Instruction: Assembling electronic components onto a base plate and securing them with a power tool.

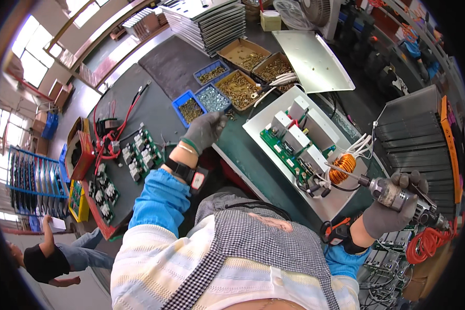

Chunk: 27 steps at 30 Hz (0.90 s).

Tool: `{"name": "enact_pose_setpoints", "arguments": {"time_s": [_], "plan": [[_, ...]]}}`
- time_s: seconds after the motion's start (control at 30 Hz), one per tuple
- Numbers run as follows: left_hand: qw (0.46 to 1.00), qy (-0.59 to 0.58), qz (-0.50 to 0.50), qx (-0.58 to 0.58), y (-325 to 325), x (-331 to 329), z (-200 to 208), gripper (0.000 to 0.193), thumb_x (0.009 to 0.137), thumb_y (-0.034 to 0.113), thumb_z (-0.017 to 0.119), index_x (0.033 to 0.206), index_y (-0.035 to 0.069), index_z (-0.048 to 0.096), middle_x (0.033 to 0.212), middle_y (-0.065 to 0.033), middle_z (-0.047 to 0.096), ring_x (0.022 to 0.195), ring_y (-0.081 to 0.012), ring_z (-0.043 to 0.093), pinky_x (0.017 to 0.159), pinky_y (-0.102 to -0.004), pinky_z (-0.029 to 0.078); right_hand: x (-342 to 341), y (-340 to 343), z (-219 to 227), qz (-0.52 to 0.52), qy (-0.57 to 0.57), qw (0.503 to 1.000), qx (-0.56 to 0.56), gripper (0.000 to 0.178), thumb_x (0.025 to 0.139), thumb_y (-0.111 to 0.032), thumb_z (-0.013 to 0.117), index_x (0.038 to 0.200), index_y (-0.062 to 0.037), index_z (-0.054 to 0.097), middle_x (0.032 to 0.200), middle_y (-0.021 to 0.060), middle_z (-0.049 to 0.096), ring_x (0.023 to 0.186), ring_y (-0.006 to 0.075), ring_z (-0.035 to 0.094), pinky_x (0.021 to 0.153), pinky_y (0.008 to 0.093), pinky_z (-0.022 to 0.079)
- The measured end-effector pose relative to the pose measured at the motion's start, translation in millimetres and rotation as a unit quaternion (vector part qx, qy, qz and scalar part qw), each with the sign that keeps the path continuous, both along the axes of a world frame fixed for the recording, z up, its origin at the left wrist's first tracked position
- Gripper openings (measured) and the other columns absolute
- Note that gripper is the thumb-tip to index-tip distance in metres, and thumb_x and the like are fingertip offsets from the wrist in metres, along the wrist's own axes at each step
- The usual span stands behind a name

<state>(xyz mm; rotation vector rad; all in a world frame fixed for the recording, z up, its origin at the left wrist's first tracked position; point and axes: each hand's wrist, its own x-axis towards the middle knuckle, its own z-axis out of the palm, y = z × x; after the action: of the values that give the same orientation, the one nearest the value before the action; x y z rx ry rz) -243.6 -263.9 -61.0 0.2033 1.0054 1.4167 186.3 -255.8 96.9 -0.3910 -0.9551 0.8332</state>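
My right hand (390, 217), in a grey glove, is wrapped round a power screwdriver (395, 195). Its long bit points left, passing over a copper-wound coil (343, 169). That coil sits at the near right end of a white metal casing (258, 124), which also holds a green circuit board (279, 150) and several pale heat-sink blocks. My left hand (204, 130), gloved too, is closed with its fingers curled together beside the blue bins; anything inside them is hidden. Nearest to it are a blue bin of brassy screws (190, 111) and another of silvery hardware (212, 99).
Cardboard trays of brass fasteners (237, 90) stand behind the bins. A bare metal cover (315, 59) lies beyond the casing. Circuit boards (142, 152) and red cables (108, 144) lie on the left bench. Dark panels (416, 144) stand at right; another person (57, 258) is far left.
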Motion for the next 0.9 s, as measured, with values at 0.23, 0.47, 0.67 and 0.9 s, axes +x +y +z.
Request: {"name": "enact_pose_setpoints", "arguments": {"time_s": [0.23, 0.47, 0.67, 0.9], "plan": [[0.987, 0.098, -0.112, 0.068, 160.0, -114.6, -14.5, 0.019, 0.095, 0.022, 0.050, 0.098, 0.005, 0.056, 0.080, -0.0028, 0.059, 0.062, -0.0112, 0.054, 0.048, -0.0226, 0.045, -36.6, -4.2, 5.2, -0.097, -0.018, 0.994, -0.040, 0.037, 0.084, -0.019, 0.058, 0.116, -0.0029, 0.051, 0.104, 0.0111, 0.058, 0.084, 0.0168, 0.054, 0.077, 0.0335, 0.048], [0.928, 0.351, -0.115, -0.054, 281.3, -102.9, 41.8, 0.034, 0.095, 0.034, 0.050, 0.108, 0.003, 0.058, 0.092, -0.0120, 0.063, 0.076, -0.0184, 0.062, 0.058, -0.0285, 0.052, -65.5, -24.8, 9.1, -0.128, 0.018, 0.989, -0.074, 0.036, 0.087, -0.018, 0.055, 0.119, -0.0054, 0.046, 0.107, 0.0074, 0.054, 0.088, 0.0176, 0.052, 0.081, 0.0341, 0.044], [0.468, 0.767, -0.435, 0.061, 294.6, -174.1, 20.0, 0.029, 0.081, 0.025, 0.062, 0.108, 0.014, 0.065, 0.104, -0.0125, 0.066, 0.094, -0.0290, 0.063, 0.084, -0.0349, 0.049, -57.3, -44.3, 8.1, -0.127, -0.042, 0.988, -0.080, 0.040, 0.091, -0.019, 0.050, 0.127, -0.0062, 0.038, 0.115, 0.0101, 0.052, 0.094, 0.0196, 0.053, 0.081, 0.0350, 0.046], [0.435, 0.733, -0.481, 0.205, 232.8, -189.9, -35.6, 0.047, 0.076, 0.011, 0.061, 0.122, 0.011, 0.056, 0.124, -0.0130, 0.056, 0.108, -0.0328, 0.057, 0.092, -0.0391, 0.046, -69.5, -52.7, 14.6, -0.208, 0.010, 0.966, -0.152, 0.037, 0.089, -0.011, 0.051, 0.122, 0.0035, 0.040, 0.112, 0.0130, 0.044, 0.103, 0.0246, 0.046, 0.094, 0.0440, 0.039]]}}
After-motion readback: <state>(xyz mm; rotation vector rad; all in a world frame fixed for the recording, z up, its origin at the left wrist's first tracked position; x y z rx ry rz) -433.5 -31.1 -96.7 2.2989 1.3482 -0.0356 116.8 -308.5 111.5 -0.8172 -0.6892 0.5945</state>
